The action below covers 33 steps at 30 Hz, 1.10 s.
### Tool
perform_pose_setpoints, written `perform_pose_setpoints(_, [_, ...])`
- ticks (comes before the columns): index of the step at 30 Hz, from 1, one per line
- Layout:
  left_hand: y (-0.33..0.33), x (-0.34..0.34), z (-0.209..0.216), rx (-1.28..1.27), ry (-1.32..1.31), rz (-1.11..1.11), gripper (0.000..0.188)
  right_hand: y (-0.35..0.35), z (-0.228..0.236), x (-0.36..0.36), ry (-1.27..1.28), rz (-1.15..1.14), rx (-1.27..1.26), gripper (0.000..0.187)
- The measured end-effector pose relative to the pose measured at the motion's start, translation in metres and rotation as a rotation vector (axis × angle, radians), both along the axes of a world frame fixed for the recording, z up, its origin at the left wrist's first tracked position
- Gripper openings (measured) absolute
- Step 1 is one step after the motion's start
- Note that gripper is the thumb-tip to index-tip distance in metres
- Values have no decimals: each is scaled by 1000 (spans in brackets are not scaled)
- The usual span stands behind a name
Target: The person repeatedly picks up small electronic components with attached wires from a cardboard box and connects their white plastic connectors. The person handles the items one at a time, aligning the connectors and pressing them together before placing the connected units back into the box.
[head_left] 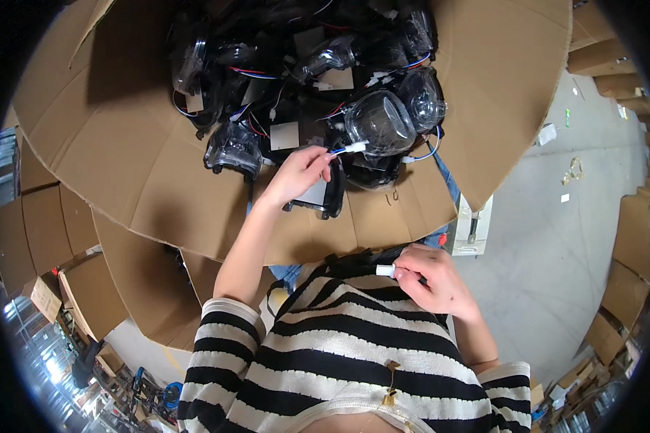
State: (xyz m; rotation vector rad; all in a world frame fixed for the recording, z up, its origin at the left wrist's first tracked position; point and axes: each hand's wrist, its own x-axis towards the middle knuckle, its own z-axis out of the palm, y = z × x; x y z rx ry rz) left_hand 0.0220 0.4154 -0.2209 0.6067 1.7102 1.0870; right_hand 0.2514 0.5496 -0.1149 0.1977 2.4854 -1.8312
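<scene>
My left hand point(301, 175) reaches over a large cardboard box, its fingers pinching blue and white wires that end in a white plug connector point(356, 147). Just beyond the plug is a lamp unit with a rounded clear lens point(380, 123) and black housing. Close to my waist, my right hand point(427, 278) is closed on a small white connector point(385, 270), which sticks out to the left of the fingers. What lies inside that grip, behind the connector, is mostly hidden.
The cardboard box point(133, 173) holds several more black lamp units point(235, 146) with clear lenses and loose wires. Other cardboard boxes point(29, 238) stand at the left and along the right edge. A grey floor point(534, 289) shows at right, with scraps on it.
</scene>
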Motion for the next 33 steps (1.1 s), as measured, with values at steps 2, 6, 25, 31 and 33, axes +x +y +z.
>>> perform_pose_setpoints(2, [-9, 13, 24, 62, -38, 72, 20, -2, 0, -3, 15, 5, -15, 4])
perform_pose_setpoints(6, [-18, 42, 66, 180, -69, 122, 21, -9, 1, -6, 79, -5, -30, 4])
perform_pose_setpoints(25, [-21, 70, 89, 433, -88, -129, 19, -3, 16, -7, 21, -199, -107, 5])
perform_pose_setpoints(31, [-25, 68, 84, 331, -374, -125, 19, -3, 26, -8, -43, -149, 91, 5])
perform_pose_setpoints(33, [-24, 70, 85, 299, -408, -126, 19, -8, 31, -8, -161, -149, 166, 6])
